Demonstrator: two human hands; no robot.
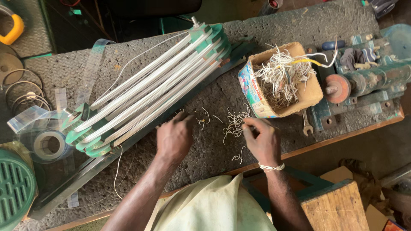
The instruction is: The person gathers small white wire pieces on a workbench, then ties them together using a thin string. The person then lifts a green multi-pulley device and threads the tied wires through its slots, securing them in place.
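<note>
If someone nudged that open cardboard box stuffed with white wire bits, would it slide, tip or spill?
The cardboard box would probably slide easily: it looks thin and its fill is only loose wire scraps. It already leans on its side, so a push might tip it further. The scraps are heaped to the rim, so some would likely spill onto the rough mat.

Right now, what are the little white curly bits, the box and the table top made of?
The curly bits by the right hand look like plastic-coated wire offcuts: thin, white, springy curls. The box seems to be printed cardboard, with torn brown edges and a matt inside. The table top under the left hand looks like rough grey matting, perhaps rubber or foam; its pitted surface leaves that open.
</note>
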